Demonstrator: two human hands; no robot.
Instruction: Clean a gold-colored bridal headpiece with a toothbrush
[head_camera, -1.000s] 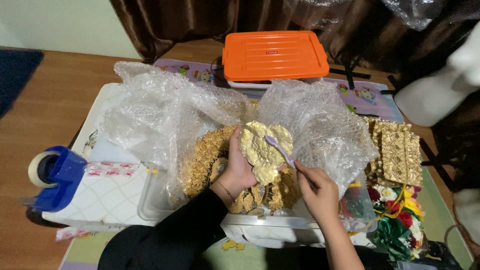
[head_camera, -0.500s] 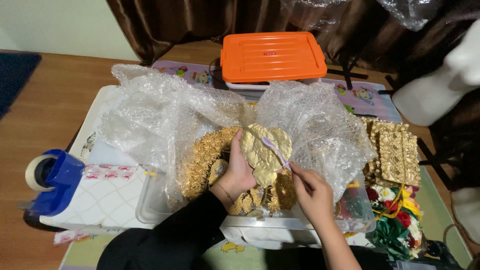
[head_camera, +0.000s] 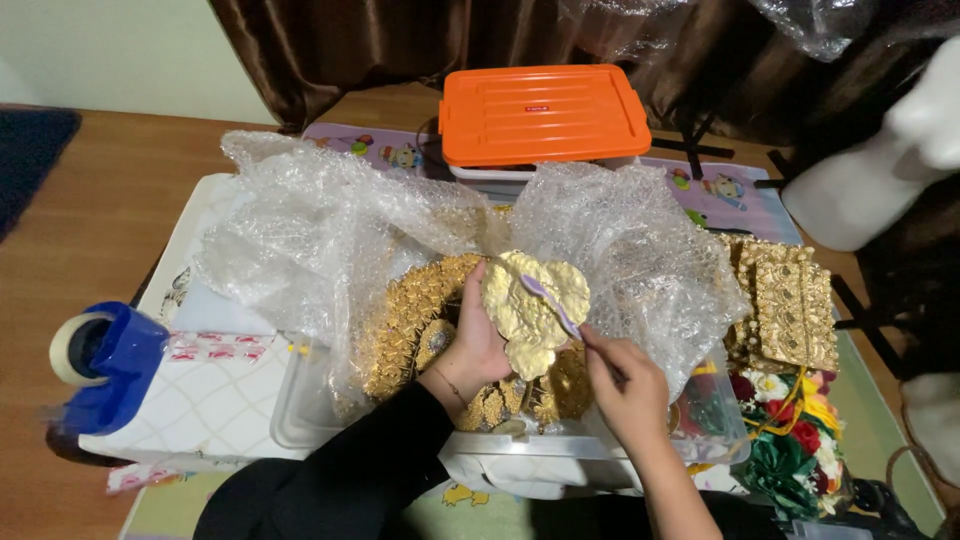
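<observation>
Currently the left hand (head_camera: 478, 345) holds up a gold leaf-shaped ornament (head_camera: 530, 310), fingers clasped on its left edge, thumb side against the back. The right hand (head_camera: 625, 385) has its fingers clenched around a lilac toothbrush (head_camera: 550, 305), the brush head lying across the ornament's face. The ornament sits above a clear plastic bin (head_camera: 520, 460), centre of the view, just in front of a crumpled sheet of bubble wrap (head_camera: 330, 230) that spreads left and right behind it. Under the left hand a gold beaded headpiece ring (head_camera: 405, 325) lies in the bin, partly covered by wrap. Smaller gold pieces (head_camera: 495, 405) rest below the ornament, detail too small to tell. To the right, a gold embroidered panel (head_camera: 790, 305) lies beside the bin, with artificial flowers (head_camera: 795, 440) in red, white and green just below it. Behind the wrap stands a box with an orange lid (head_camera: 545, 115). Far left, a blue tape dispenser (head_camera: 100, 365) sits on a white patterned box (head_camera: 215, 400). A dark curtain (head_camera: 400, 40) hangs at the back; wooden floor (head_camera: 90, 220) on the left.
</observation>
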